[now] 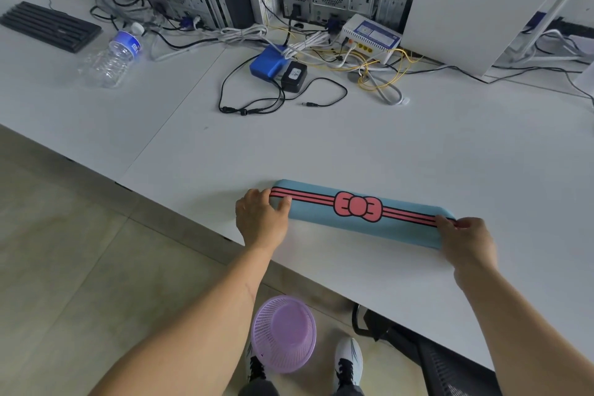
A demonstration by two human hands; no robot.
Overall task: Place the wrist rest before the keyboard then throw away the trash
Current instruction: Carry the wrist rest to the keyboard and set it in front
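Across the white bench (321,145) at lower centre of the frame lay the blue wrist rest (360,212), our left hand (260,219) and right hand (466,241) each clasping one end, with the black keyboard (48,26) far off at upper left and the purple basket (283,334) below.

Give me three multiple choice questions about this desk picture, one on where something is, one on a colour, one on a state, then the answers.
1. Where is the basket?
A. on the desk
B. on the floor by the shoes
C. on a computer

2. What colour is the bow on the wrist rest?
A. pink
B. green
C. yellow

3. How is the bottle?
A. upright and full
B. lying down, looking empty
C. in the basket

Answers:
1 B, it sits below the desk edge, beside the shoes.
2 A, a pink bow on blue.
3 B, it lies on its side, clear throughout.
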